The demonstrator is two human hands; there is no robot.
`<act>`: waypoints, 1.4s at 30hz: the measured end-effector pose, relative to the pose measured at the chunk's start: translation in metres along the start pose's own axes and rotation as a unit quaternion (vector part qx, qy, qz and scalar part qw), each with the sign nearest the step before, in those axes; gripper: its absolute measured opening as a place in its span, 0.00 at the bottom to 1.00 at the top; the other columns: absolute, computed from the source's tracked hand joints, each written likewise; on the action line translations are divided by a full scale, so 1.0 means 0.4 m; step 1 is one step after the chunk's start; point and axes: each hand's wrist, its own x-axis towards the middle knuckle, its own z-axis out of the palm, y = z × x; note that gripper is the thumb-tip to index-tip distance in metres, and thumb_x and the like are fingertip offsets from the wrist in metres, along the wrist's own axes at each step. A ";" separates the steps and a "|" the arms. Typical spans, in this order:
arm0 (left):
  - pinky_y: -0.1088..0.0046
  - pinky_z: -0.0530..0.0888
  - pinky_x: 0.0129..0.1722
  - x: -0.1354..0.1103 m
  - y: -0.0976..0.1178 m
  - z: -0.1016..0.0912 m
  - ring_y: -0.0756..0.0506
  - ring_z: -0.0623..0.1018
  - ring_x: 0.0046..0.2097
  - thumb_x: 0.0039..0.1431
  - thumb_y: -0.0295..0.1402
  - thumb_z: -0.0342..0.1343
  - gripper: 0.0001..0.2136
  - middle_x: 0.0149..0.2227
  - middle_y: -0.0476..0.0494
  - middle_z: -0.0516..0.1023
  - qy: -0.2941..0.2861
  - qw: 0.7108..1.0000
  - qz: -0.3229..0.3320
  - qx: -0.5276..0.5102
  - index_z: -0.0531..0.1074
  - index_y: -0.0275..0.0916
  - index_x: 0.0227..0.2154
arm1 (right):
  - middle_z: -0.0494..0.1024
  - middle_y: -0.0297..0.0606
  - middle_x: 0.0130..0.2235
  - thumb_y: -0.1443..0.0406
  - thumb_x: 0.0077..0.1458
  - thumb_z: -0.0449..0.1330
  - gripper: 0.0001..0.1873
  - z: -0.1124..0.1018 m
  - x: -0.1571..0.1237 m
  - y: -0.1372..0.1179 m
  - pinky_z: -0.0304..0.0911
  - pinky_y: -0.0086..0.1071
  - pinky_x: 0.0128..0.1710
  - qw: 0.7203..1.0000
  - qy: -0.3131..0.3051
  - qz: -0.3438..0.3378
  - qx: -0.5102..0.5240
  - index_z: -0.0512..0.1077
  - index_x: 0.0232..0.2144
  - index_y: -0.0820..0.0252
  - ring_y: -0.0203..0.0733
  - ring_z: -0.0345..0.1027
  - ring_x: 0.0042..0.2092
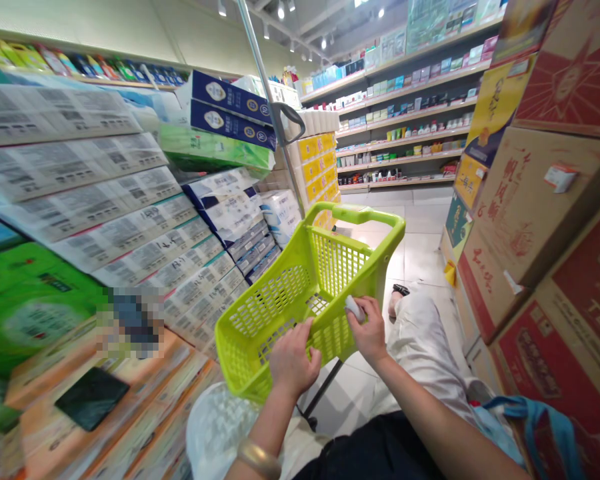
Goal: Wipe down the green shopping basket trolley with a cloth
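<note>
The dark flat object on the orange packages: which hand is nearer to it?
Left. The left hand is on the green basket, to the right of the dark flat object; the right hand is farther right, holding a white object.

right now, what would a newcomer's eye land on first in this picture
Probably the lime-green basket cart in the middle, brightest against the pale floor. Next come the two hands at its near side: the left hand on the rim, the right hand holding a small white item. Tall stacked cartons on the right would also stand out.
</note>
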 end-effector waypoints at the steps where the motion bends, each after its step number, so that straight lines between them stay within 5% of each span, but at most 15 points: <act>1: 0.66 0.69 0.49 -0.002 -0.001 0.001 0.41 0.73 0.50 0.51 0.29 0.49 0.27 0.51 0.43 0.75 0.002 1.000 0.001 0.002 0.62 0.42 0.58 | 0.71 0.39 0.39 0.61 0.53 0.59 0.11 -0.010 0.019 0.005 0.66 0.38 0.42 0.999 0.020 0.021 0.014 0.70 0.40 0.58 0.43 0.68 0.41; 4: 0.66 0.69 0.48 -0.006 -0.001 0.004 0.41 0.74 0.50 0.52 0.29 0.49 0.27 0.51 0.42 0.75 0.007 1.000 0.007 0.005 0.63 0.42 0.58 | 0.71 0.37 0.37 0.61 0.53 0.59 0.15 -0.034 0.082 0.008 0.67 0.35 0.39 0.994 0.073 0.071 0.041 0.66 0.43 0.58 0.40 0.68 0.37; 7: 0.66 0.69 0.48 -0.004 0.002 0.005 0.41 0.73 0.50 0.51 0.29 0.49 0.27 0.51 0.42 0.75 0.011 1.000 0.007 0.005 0.63 0.42 0.57 | 0.70 0.36 0.36 0.63 0.50 0.59 0.10 -0.036 0.103 -0.013 0.66 0.36 0.40 0.997 0.066 0.040 -0.024 0.67 0.37 0.57 0.41 0.67 0.37; 15: 0.67 0.70 0.46 0.001 0.003 -0.004 0.42 0.74 0.47 0.50 0.29 0.49 0.27 0.50 0.42 0.75 0.004 1.000 0.014 0.007 0.63 0.40 0.57 | 0.70 0.38 0.39 0.70 0.49 0.57 0.14 0.002 -0.010 -0.055 0.68 0.34 0.40 0.974 -0.159 -0.147 -0.068 0.71 0.40 0.53 0.42 0.69 0.39; 21: 0.67 0.69 0.48 -0.002 0.010 -0.002 0.42 0.74 0.48 0.51 0.29 0.49 0.27 0.50 0.43 0.75 0.012 1.000 0.007 0.009 0.64 0.41 0.57 | 0.70 0.37 0.37 0.67 0.49 0.57 0.08 -0.034 0.100 -0.034 0.66 0.38 0.43 0.995 0.023 -0.030 -0.094 0.70 0.35 0.56 0.43 0.67 0.40; 23: 0.67 0.69 0.47 0.001 0.012 -0.001 0.42 0.74 0.48 0.51 0.30 0.49 0.27 0.50 0.43 0.75 0.007 1.000 0.004 0.009 0.63 0.41 0.57 | 0.70 0.37 0.37 0.67 0.50 0.56 0.08 -0.027 0.100 -0.038 0.65 0.37 0.43 0.995 0.038 -0.003 -0.095 0.69 0.36 0.57 0.43 0.66 0.40; 29: 0.65 0.70 0.46 0.002 0.002 0.001 0.41 0.74 0.47 0.50 0.29 0.49 0.28 0.49 0.42 0.75 0.001 1.000 0.017 0.014 0.63 0.39 0.57 | 0.70 0.37 0.37 0.70 0.49 0.56 0.13 0.005 -0.008 -0.082 0.66 0.33 0.38 0.978 -0.182 -0.089 -0.058 0.68 0.39 0.56 0.40 0.68 0.37; 35: 0.65 0.70 0.46 -0.002 -0.003 0.006 0.41 0.74 0.48 0.50 0.30 0.50 0.27 0.50 0.41 0.75 0.004 1.000 0.024 0.015 0.63 0.40 0.57 | 0.70 0.40 0.40 0.70 0.51 0.56 0.18 -0.006 0.026 -0.129 0.66 0.37 0.44 0.964 -0.143 -0.210 -0.080 0.69 0.46 0.55 0.43 0.66 0.42; 42: 0.65 0.70 0.45 0.000 -0.001 0.008 0.41 0.74 0.47 0.51 0.29 0.49 0.27 0.49 0.39 0.75 0.009 0.999 0.030 0.023 0.63 0.38 0.57 | 0.74 0.41 0.45 0.72 0.48 0.56 0.19 0.006 0.074 -0.115 0.52 0.43 0.57 0.888 -0.266 -0.334 -0.169 0.71 0.45 0.57 0.47 0.62 0.53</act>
